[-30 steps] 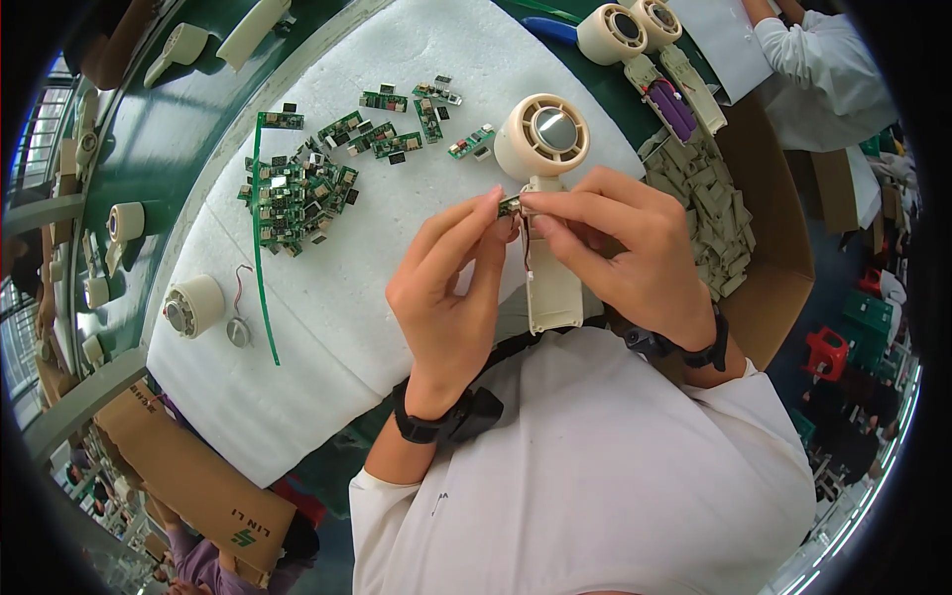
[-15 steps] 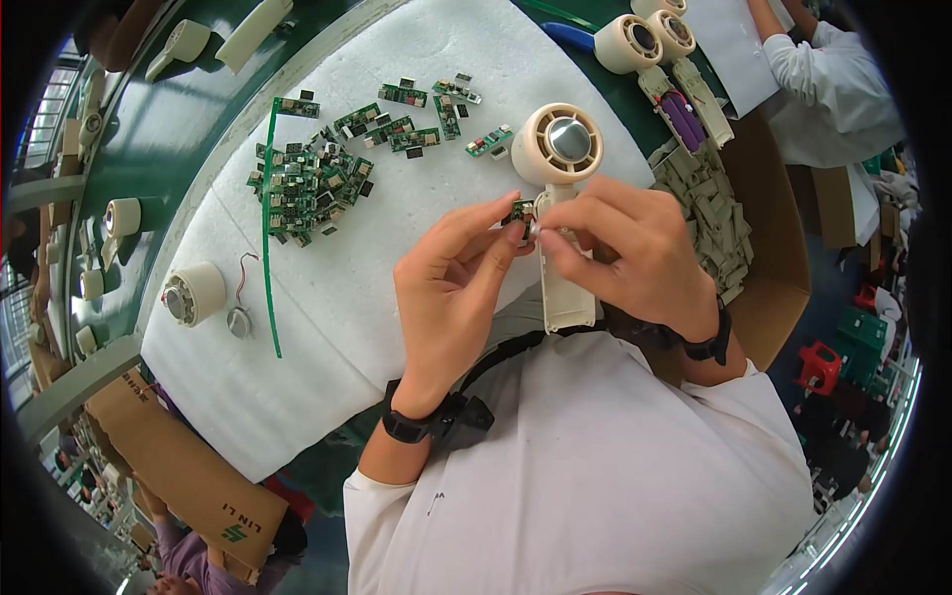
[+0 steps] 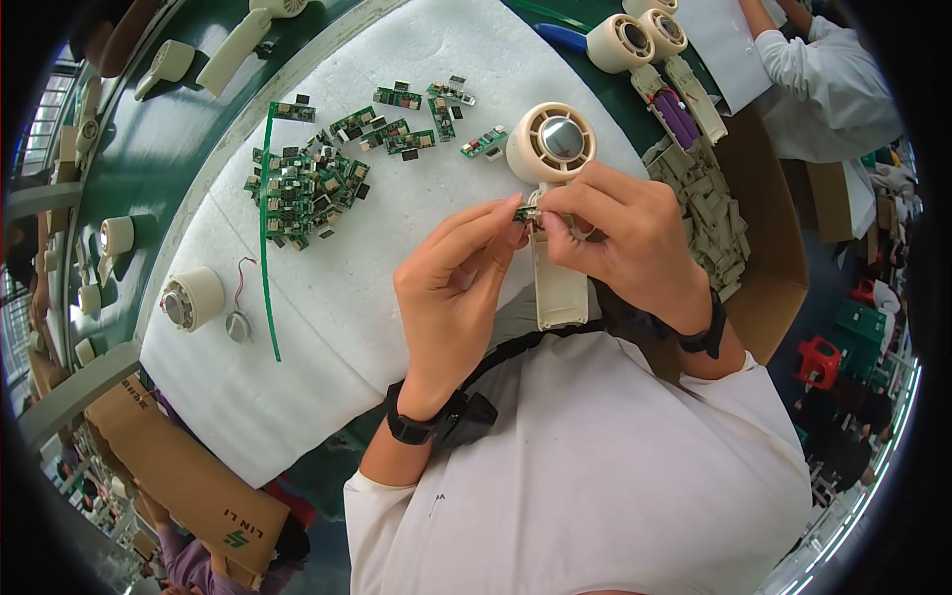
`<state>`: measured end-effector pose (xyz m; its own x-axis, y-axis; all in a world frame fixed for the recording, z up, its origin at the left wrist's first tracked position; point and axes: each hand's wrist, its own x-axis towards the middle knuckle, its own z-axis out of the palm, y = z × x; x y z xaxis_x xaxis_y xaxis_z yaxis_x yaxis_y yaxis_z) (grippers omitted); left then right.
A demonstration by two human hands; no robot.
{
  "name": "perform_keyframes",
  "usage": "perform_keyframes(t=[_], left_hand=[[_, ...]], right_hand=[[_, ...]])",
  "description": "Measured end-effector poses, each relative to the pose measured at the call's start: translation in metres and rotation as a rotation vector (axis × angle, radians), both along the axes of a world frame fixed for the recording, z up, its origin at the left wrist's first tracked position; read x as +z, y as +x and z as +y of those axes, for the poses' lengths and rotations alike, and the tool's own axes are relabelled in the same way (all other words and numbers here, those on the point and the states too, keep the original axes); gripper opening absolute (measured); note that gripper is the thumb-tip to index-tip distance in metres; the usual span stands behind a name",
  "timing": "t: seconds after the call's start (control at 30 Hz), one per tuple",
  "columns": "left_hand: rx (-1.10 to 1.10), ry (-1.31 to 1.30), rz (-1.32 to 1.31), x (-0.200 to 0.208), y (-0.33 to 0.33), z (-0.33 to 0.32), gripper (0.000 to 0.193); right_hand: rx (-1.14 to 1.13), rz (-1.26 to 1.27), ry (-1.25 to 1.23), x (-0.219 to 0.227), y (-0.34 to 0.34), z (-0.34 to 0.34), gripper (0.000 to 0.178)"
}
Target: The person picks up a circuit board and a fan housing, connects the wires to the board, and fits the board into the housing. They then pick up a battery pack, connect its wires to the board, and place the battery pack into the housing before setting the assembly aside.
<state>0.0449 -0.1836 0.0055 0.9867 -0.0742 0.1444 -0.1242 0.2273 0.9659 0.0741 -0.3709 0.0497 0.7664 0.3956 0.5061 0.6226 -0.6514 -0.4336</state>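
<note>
A small green circuit board is pinched between the thumb and fingers of my left hand. Against the board's right side, the fingertips of my right hand are closed on something too small to make out. Just beneath both hands lies a cream handheld fan, its round head with a silver centre pointing away from me. Its open handle shell extends toward my body, and my right hand covers the part near the neck.
Green circuit boards lie piled on the white foam sheet, with several loose ones beyond. A cream fan head and a small motor with wires sit left. On the right, a cardboard box holds cream shell pieces.
The circuit board has tipped flatter in my left fingers. My right fingertips have drawn in closer around its edge. At the far left, a fan on the green surface has shifted further into view.
</note>
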Motion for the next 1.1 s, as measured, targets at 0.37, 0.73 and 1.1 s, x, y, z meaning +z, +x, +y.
perform_keyframes(t=[0.37, 0.73, 1.1], left_hand=[[-0.023, 0.14, -0.102, -0.004, 0.0, 0.003, 0.03], [0.141, 0.244, -0.209, -0.007, -0.006, -0.006, 0.041], [0.357, 0.476, -0.423, -0.008, -0.01, -0.018, 0.039]], right_hand=[[0.128, 0.086, 0.039, 0.005, 0.008, -0.013, 0.017], [-0.078, 0.088, 0.197, -0.012, -0.009, 0.007, 0.014], [-0.102, 0.13, 0.253, -0.007, -0.014, 0.019, 0.011]])
